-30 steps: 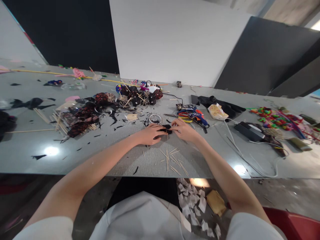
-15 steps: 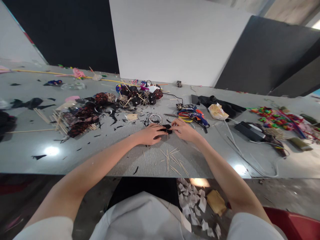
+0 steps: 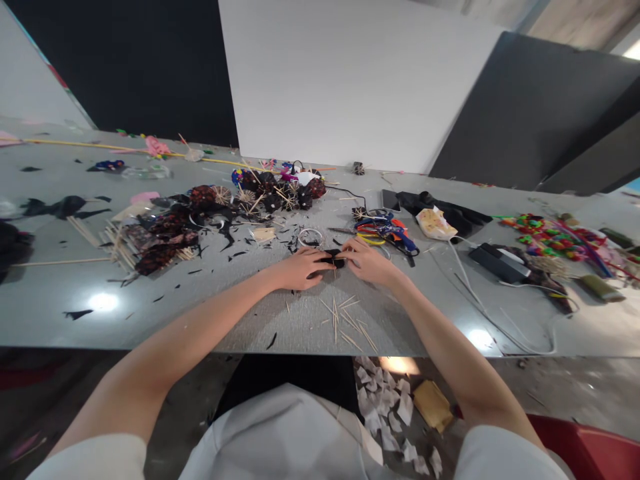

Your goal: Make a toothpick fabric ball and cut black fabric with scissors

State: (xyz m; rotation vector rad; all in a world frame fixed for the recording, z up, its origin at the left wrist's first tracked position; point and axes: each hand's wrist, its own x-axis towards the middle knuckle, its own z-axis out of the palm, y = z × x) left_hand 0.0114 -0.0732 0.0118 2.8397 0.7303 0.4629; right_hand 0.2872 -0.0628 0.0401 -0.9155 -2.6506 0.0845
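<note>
My left hand [image 3: 299, 269] and my right hand [image 3: 370, 261] meet over a small black piece of paper or fabric [image 3: 331, 257] on the grey table [image 3: 210, 293]. Fingers of both hands pinch and press this black piece down against the tabletop. A thin wooden stick seems to lie at the piece, between my fingertips. Loose toothpicks [image 3: 345, 320] are scattered just in front of my hands, near the table's front edge.
Small dark paper umbrellas with stick ribs [image 3: 273, 190] and patterned paper pieces [image 3: 160, 240] lie behind left. A tape ring [image 3: 310, 237], a colourful tool pile [image 3: 387, 230], a black power brick with white cable [image 3: 500, 263] and bright pompoms [image 3: 550, 237] lie right. Paper scraps [image 3: 385, 407] litter the floor.
Almost nothing has moved. My right fingertips have shifted slightly on the black piece; both hands stay in the same spot.
</note>
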